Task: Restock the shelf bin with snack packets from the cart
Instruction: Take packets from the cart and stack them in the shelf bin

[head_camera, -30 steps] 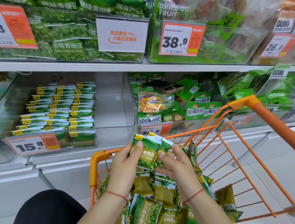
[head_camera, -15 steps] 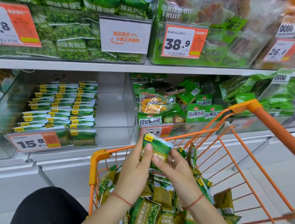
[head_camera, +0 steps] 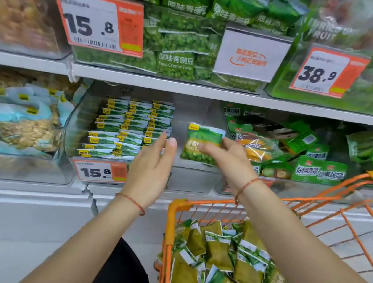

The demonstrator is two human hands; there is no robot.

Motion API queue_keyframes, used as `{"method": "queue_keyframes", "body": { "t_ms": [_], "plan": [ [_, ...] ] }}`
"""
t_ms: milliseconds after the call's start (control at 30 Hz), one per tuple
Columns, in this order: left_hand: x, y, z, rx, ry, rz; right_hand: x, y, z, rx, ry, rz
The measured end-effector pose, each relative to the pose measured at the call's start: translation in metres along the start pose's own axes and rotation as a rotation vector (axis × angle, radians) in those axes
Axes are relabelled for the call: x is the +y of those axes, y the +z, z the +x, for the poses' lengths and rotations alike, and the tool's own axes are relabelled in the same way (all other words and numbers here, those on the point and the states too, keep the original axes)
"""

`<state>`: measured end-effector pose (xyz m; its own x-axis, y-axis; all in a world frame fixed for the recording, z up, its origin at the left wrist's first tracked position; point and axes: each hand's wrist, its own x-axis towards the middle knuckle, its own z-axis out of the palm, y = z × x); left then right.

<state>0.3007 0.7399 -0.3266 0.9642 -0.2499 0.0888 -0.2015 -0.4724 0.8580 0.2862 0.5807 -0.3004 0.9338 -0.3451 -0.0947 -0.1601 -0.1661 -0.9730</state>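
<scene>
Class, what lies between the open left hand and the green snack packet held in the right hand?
Nothing: in the head view only bare clear bin wall shows between left hand and green snack packet.

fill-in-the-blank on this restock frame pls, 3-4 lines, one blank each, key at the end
1. The green pea snack packet is held by the ____ hand.
2. The open left hand holds ____.
3. The wire shopping cart is coloured ____.
4. The price tag on the clear plastic shelf bin with stacked green packets reads ____.

Missing words: right; nothing; orange; 15.8
</scene>
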Motion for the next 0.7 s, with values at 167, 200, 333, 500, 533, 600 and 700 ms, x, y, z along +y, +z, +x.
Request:
{"method": "queue_keyframes", "body": {
  "t_ms": [167, 200, 333, 500, 533, 600, 700],
  "plan": [
    [-0.055, -0.043, 0.064, 0.079, -0.035, 0.660, 0.010, 0.030, 0.073, 0.089, 0.124, -0.224],
    [-0.058, -0.047, 0.071, 0.054, -0.041, 0.723, 0.012, 0.036, 0.083, 0.102, 0.149, -0.247],
    [-0.072, -0.049, 0.087, -0.015, -0.030, 0.786, 0.022, 0.061, 0.119, 0.135, 0.250, -0.199],
    [-0.080, -0.046, 0.088, 0.007, 0.019, 0.719, 0.031, 0.080, 0.158, 0.178, 0.248, -0.089],
    [-0.082, -0.045, 0.089, 0.011, 0.030, 0.719, 0.032, 0.082, 0.163, 0.188, 0.246, -0.075],
    [-0.085, -0.045, 0.090, 0.035, 0.060, 0.732, 0.034, 0.085, 0.173, 0.197, 0.256, -0.048],
    [-0.088, -0.044, 0.091, 0.050, 0.078, 0.732, 0.038, 0.089, 0.183, 0.179, 0.237, -0.020]
  ]
}}
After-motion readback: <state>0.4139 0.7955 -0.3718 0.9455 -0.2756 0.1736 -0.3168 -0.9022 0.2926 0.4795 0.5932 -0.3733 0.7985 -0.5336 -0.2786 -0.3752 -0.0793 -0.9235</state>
